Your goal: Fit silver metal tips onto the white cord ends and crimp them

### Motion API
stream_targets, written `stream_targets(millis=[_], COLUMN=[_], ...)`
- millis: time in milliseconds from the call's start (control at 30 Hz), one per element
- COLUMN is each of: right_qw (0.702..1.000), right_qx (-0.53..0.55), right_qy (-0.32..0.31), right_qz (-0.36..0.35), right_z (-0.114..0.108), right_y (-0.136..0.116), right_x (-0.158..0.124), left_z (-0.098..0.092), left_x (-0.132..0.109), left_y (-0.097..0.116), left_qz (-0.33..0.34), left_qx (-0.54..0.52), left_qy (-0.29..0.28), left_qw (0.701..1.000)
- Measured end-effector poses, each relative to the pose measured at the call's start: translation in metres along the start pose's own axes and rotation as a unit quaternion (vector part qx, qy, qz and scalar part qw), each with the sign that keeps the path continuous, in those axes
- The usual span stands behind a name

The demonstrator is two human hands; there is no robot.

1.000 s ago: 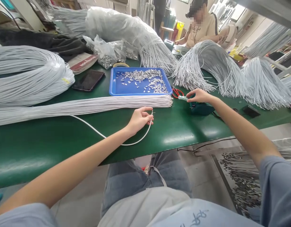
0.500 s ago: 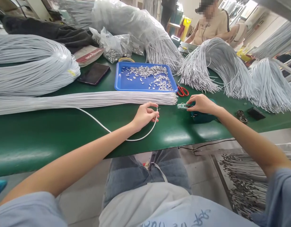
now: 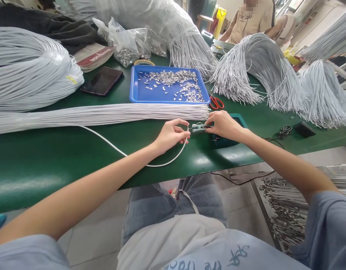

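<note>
Between thumb and fingers, my left hand pinches the end of a white cable, which loops back across the green table to a long bundle of white cables. A thin wire end sticks out of that cable toward the right. My right hand is closed on a small pale-green clip-like tool, its tip close to the wire end; whether they touch I cannot tell. Partly hidden behind my right hand stands a dark teal box. Just beyond the bundle lie red-handled scissors.
A blue tray of small metal pieces stands behind the bundle. Around it are a dark phone or tablet, plastic bags of metal pieces and big coils of grey cable. A black adapter lies right. A co-worker is across the table.
My right hand has moved left with the green tool, from over the teal box to the cable's end. My left hand keeps its pinch. The camera view has shifted slightly.
</note>
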State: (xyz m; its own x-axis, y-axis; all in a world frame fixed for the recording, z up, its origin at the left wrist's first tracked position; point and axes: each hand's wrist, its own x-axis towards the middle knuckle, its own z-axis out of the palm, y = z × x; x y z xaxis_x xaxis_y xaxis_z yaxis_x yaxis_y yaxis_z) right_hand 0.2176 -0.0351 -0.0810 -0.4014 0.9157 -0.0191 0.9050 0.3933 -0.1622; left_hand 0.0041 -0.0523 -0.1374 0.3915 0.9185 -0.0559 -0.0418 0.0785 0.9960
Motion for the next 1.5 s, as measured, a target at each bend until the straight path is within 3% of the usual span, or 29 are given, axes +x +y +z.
stream_targets(millis=[333, 567, 733, 900, 1100, 1167, 1233, 1300, 1333, 1400, 1500], right_qw=[1.0, 1.0, 0.998, 0.995, 0.988, 0.981, 0.96, 0.917, 0.897, 0.876, 0.862], right_qx=[-0.008, -0.006, 0.011, -0.013, 0.046, 0.064, 0.106, 0.181, 0.223, 0.303, 0.41], right_qy=[-0.018, -0.019, 0.042, 0.029, 0.083, 0.129, 0.236, 0.354, 0.381, 0.368, 0.278], right_qz=[0.012, -0.004, 0.054, 0.097, 0.123, 0.132, 0.109, 0.04, -0.004, -0.068, -0.104], right_z=[0.0, 0.002, 0.006, 0.004, 0.004, 0.003, 0.002, 0.003, 0.004, 0.009, 0.022], right_y=[-0.018, -0.015, -0.008, -0.003, 0.028, 0.036, 0.034, 0.02, 0.011, -0.01, -0.032], right_x=[0.002, 0.002, 0.001, 0.001, 0.001, 0.0, -0.003, -0.004, -0.003, 0.001, 0.011], left_z=[0.001, 0.0, -0.002, -0.004, -0.005, -0.004, -0.002, -0.002, -0.001, -0.001, 0.001], left_x=[0.004, 0.004, 0.003, 0.0, -0.003, -0.003, -0.003, -0.003, -0.002, -0.002, -0.005], left_y=[-0.006, -0.007, -0.008, -0.008, -0.005, -0.003, -0.002, -0.003, -0.003, -0.005, -0.008], left_qz=[0.001, 0.002, 0.001, -0.001, -0.002, -0.002, -0.006, -0.01, -0.011, -0.012, -0.002], left_qx=[0.05, 0.057, 0.043, 0.043, 0.03, 0.014, 0.001, -0.006, -0.006, -0.005, 0.018], left_qy=[0.021, 0.02, 0.012, 0.014, 0.032, 0.034, 0.031, 0.02, 0.014, 0.004, -0.031], left_qw=[0.999, 0.998, 0.999, 0.999, 0.999, 0.999, 1.0, 1.0, 1.0, 1.0, 0.999])
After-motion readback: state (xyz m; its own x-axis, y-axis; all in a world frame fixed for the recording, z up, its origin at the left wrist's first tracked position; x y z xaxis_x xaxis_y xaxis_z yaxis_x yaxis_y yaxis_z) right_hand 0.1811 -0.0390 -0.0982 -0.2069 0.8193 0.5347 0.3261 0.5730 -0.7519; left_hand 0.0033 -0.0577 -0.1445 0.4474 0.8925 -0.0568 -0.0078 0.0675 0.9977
